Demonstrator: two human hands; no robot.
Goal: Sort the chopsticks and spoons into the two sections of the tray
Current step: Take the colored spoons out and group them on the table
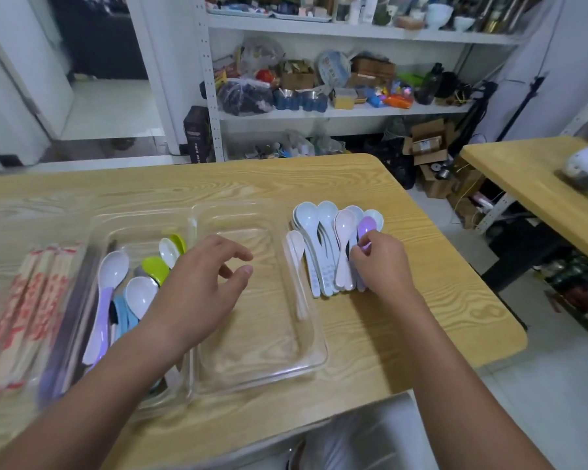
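Progress: judged early to midway. Some spoons are already in the tray, many more wait outside it, and no chopsticks appear to be sorted yet.
Table: pale wood-grain table (404, 334) carrying everything for the task.
Tray: clear plastic two-section tray (316, 361) in the middle of the table, with a ridge dividing it lengthwise.
Left section (99, 228): holds a loose mix of plastic soup spoons (112, 266) in white, lilac, lime green and blue, lying at different angles. A dark blurred strip runs along its left edge; I cannot tell what it is.
Right section (262, 334): nothing shows on its bare floor. One slim white spoon (296, 252) lies at its right rim; whether it is inside or on the edge is unclear.
Chopsticks: bundle of paper-wrapped wooden chopsticks with red print (24, 300) on the table just left of the tray, outside it.
Unsorted spoons: heap of white and pale pink soup spoons (314, 239) on the table just right of the tray, bowls pointing away.
Left hand (197, 293): hovers over the tray near the divider, fingers loosely curled and thumb apart, holding nothing.
Right hand (382, 266): reaches into the heap, fingertips pinching a lilac plastic spoon (366, 228) that lies among the others.
Left to do: probably move the heap to the spoon side and the chopsticks to the bare section.
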